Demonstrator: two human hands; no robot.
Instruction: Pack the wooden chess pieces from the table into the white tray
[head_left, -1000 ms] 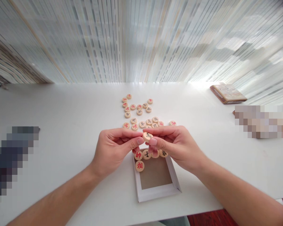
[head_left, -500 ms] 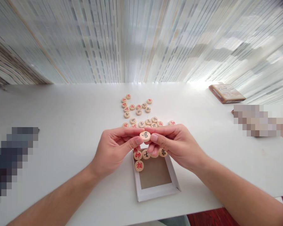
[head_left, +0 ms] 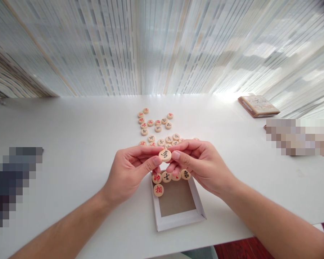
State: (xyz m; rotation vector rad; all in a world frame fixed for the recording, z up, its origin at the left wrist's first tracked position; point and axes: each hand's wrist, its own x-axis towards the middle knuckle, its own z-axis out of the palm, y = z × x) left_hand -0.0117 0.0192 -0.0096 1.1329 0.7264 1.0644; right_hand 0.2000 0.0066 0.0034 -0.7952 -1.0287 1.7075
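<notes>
A round wooden chess piece with a black character [head_left: 165, 155] is held above the near pieces, its face turned up. My left hand [head_left: 136, 169] pinches its left edge between thumb and fingers. On its right edge lie the thumb and index finger of my right hand [head_left: 198, 163]. Just below the hands, a shallow white box [head_left: 182, 218] rests on the table. Along its far side is a row of pieces, partly covered by my fingers, including a black-marked piece [head_left: 186, 174] at the right. A red-marked piece [head_left: 158, 190] sits beneath the row's left end.
Several loose pieces [head_left: 150, 123] are scattered on the white table [head_left: 91, 126] beyond my hands. A flat brown-edged box [head_left: 259, 106] lies at the far right, near a blurred object [head_left: 294, 137]. Another blurred dark object [head_left: 10, 183] is at the left. A striped curtain hangs behind.
The fingers of my right hand have shifted slightly at the piece's right edge. The view has moved a little; the piece stays between both hands.
</notes>
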